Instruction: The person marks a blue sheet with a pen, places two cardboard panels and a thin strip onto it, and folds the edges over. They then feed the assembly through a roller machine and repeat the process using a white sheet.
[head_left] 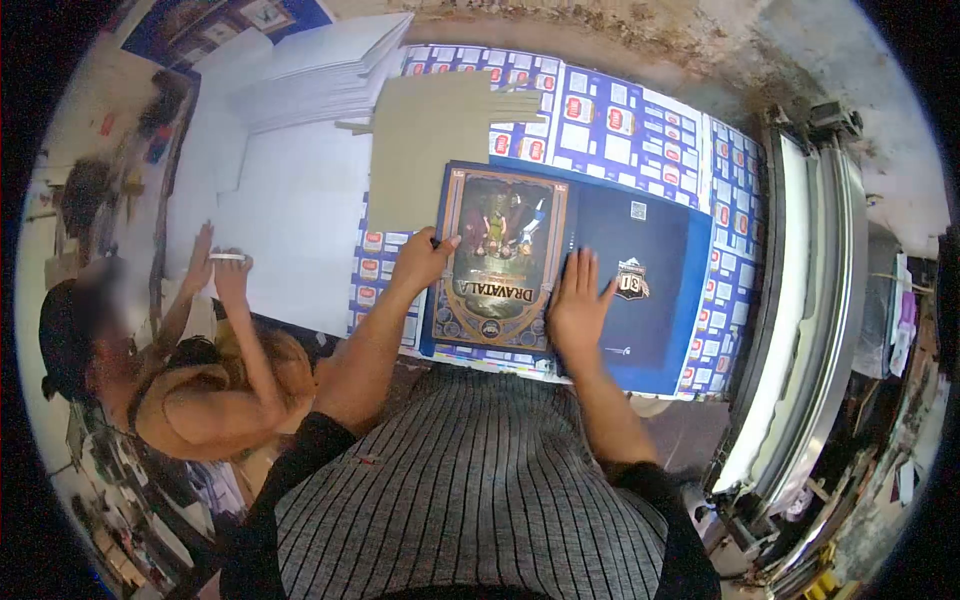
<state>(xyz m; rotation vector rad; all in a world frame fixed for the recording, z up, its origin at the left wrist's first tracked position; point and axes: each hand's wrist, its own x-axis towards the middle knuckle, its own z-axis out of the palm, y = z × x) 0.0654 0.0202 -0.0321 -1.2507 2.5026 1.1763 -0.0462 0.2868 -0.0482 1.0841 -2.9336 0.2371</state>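
A brown-bordered illustrated panel (500,262), its lettering upside down, lies on the left part of a dark blue printed sheet (657,262). My left hand (425,262) is closed at the panel's left edge, with a small dark object at its fingers that I cannot make out. My right hand (578,308) lies flat, fingers stretched, over the seam between the panel and the blue sheet. A small emblem (631,281) shows just right of its fingertips. Above and left of the panel lies grey-brown board (428,150).
White sheets (290,240) and a stack of folded white sheets (320,85) cover the left side. At the left, another person's hands (230,272) hold a white roll. Printed sheets (620,120) lie behind; a long metal roller machine (825,300) stands right.
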